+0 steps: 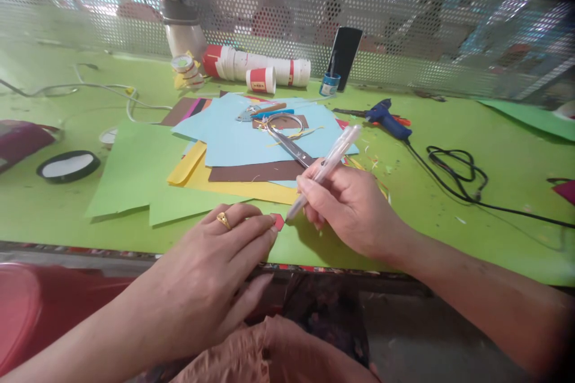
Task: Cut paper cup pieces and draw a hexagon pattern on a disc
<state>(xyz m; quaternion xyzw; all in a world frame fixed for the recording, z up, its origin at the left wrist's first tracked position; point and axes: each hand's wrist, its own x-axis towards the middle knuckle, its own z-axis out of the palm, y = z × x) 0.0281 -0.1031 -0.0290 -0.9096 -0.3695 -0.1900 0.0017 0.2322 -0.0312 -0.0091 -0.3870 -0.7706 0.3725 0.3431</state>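
Note:
My left hand, a gold ring on one finger, lies with its fingers stretched out over the table's front edge. Its fingertips press down a small red paper piece, which they partly cover. A clear-barrelled pen is gripped in my right hand, tilted, its dark tip at the right side of the red piece. Just beyond the right hand lie scissors on light blue paper sheets. Green paper spreads to the left, with yellow paper and brown paper under the blue.
A blue glue gun and its black cord lie right. Stacked paper cups, a phone and a small blue pot stand along the perforated screen. A round black-rimmed lid lies left.

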